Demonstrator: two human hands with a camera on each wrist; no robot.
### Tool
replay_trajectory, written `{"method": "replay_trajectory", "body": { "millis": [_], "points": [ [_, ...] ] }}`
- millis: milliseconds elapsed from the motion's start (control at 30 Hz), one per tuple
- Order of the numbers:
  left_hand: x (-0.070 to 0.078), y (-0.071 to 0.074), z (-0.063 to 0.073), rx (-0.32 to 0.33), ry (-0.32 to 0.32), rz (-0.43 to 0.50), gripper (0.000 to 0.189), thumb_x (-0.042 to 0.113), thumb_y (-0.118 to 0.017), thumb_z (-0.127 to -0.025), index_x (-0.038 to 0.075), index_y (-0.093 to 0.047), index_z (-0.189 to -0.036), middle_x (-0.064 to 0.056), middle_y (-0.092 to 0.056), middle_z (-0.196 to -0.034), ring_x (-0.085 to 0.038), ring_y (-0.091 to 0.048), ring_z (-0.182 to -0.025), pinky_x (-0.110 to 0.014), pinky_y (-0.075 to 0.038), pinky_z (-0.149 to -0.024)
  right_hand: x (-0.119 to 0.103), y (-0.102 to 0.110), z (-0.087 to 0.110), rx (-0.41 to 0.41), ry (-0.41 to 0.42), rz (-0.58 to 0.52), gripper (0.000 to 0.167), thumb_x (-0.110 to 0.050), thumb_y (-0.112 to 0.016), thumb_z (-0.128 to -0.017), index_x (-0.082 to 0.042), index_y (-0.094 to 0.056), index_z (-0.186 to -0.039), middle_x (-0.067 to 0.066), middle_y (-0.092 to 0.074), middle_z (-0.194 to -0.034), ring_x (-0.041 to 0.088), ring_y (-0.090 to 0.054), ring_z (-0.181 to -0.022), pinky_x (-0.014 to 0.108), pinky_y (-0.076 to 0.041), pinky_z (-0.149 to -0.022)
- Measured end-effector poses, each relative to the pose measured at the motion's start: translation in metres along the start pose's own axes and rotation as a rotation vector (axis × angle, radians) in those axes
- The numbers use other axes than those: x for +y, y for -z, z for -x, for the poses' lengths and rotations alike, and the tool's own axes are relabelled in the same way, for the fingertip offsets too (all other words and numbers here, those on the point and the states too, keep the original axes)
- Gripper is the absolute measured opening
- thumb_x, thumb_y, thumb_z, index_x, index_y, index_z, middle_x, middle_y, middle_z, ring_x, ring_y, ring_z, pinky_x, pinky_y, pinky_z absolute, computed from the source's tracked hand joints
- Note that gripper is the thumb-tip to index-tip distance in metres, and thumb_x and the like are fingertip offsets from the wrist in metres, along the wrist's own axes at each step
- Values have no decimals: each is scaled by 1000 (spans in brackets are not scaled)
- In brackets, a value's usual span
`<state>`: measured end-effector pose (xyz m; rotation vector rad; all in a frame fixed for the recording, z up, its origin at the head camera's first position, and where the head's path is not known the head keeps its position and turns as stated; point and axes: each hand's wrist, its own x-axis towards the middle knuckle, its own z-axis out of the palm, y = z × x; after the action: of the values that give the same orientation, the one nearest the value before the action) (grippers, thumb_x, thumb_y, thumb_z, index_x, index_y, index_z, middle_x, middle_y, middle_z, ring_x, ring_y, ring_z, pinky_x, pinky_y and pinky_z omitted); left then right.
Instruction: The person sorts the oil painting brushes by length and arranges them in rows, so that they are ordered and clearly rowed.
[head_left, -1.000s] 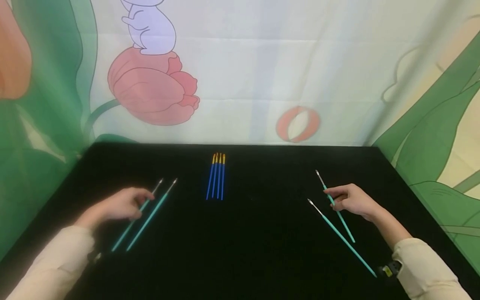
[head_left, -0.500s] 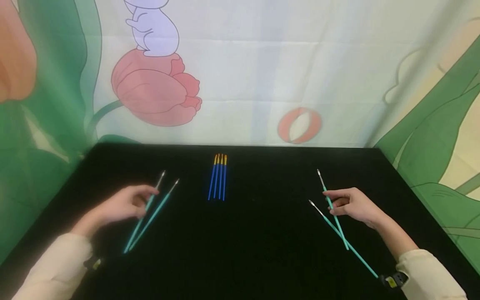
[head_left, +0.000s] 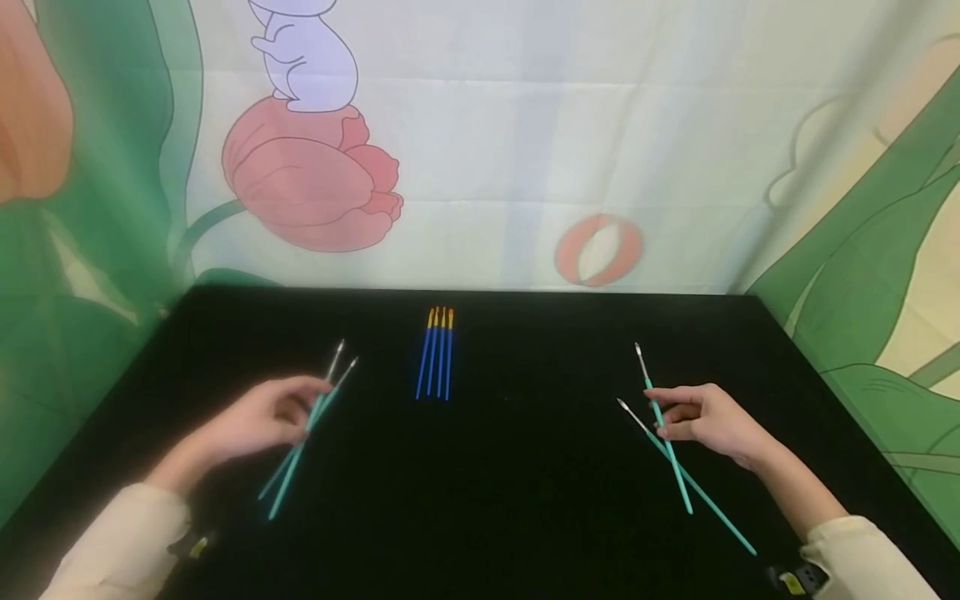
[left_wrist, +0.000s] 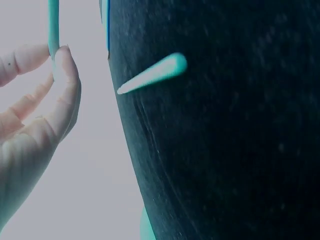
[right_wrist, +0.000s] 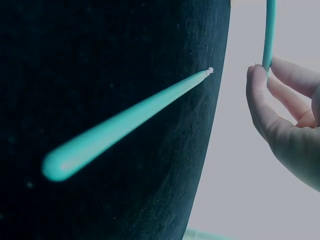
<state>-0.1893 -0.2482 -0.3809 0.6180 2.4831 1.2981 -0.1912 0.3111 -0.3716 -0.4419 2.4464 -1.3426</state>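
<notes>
In the head view my left hand (head_left: 273, 417) pinches a teal paintbrush (head_left: 288, 475) between thumb and fingers, bristles pointing away. Below it a second teal paintbrush (head_left: 346, 375) lies on the black table, and the two cross in this view. My right hand (head_left: 708, 423) likewise pinches a teal paintbrush (head_left: 677, 471) by its handle. Under that one lies another teal paintbrush (head_left: 720, 514), slanting toward the near right. Both wrist views show the held handles, left (left_wrist: 53, 22) and right (right_wrist: 270, 30), raised off the table, apart from the lying brushes (left_wrist: 155, 74) (right_wrist: 125, 125).
Several blue paintbrushes (head_left: 449, 358) with yellow ferrules lie side by side at the middle back of the black table (head_left: 510, 483). Behind the table's far edge hangs a printed curtain (head_left: 480, 150), with green leaf-patterned cloth (head_left: 862, 317) on the right side.
The left hand has carried its paintbrush rightward, so it now crosses over the lying one. The right hand has come slightly nearer, its brush's handle end swinging left across the lying brush.
</notes>
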Motion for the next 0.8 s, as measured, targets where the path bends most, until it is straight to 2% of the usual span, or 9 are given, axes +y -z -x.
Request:
{"method": "replay_trajectory", "body": {
  "millis": [167, 400, 667, 800],
  "points": [
    [8, -7, 1, 22, 1, -1, 61, 1, -64, -74, 5, -42, -131, -22, -48, -113, -24, -59, -80, -33, -53, -66, -3, -4, 5, -15, 1, -12, 55, -4, -65, -80, 15, -42, -126, 28, -59, -99, 16, -62, -80, 26, -52, -70],
    [16, -17, 2, 57, -61, -10, 60, -1, -64, -74, 7, -44, -130, -25, -47, -116, -21, -60, -78, -32, -54, -66, -6, -10, 10, 1, 21, -19, 56, -5, -67, -79, 15, -43, -126, 29, -58, -101, 13, -61, -80, 25, -52, -70],
    [29, -26, -1, 17, -64, 76, 61, -1, -65, -73, 6, -44, -130, -23, -48, -112, -24, -60, -78, -35, -54, -65, -9, -14, 11, 20, 30, -6, 55, -5, -68, -78, 13, -45, -125, 30, -56, -103, 13, -60, -80, 25, -53, -69],
    [34, -31, -3, 14, -50, 79, 60, 0, -65, -73, 8, -46, -129, -22, -47, -112, -25, -59, -79, -35, -54, -65, -11, -14, 12, 33, 34, 2, 55, -5, -69, -78, 13, -46, -124, 30, -56, -104, 13, -60, -80, 25, -53, -68]
  ]
}}
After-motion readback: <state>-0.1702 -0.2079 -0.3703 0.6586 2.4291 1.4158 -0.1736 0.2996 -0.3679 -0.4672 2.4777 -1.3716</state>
